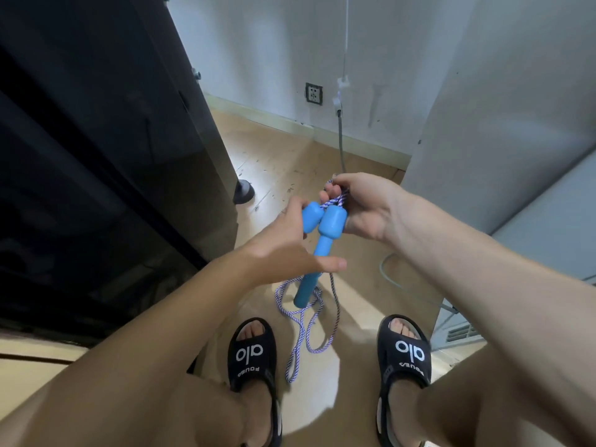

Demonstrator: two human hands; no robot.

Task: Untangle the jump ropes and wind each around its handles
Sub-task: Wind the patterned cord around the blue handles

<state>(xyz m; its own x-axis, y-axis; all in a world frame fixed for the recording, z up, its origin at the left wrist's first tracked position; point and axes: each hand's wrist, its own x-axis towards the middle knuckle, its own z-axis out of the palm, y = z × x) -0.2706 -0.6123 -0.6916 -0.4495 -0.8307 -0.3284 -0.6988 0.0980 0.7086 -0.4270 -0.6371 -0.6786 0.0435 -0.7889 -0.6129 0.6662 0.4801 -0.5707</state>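
Left hand (283,250) grips both blue handles (322,230); right hand (361,208) pinches purple rope (303,321) at 12 o'clock. Winding's barely started, most rope dangles.

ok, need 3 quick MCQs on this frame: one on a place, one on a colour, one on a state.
1. Where does the loose rope hang?
A. between the sandals
B. on a table
C. over the wall socket

2. What colour are the handles?
A. red
B. blue
C. black

3. What is the right hand doing?
A. resting open
B. pinching the rope by the handle tops
C. touching a sandal

Answers: 1 A, loops dangle between the black sandals. 2 B, both are blue. 3 B, its fingers close on rope there; the left hand holds the handles.
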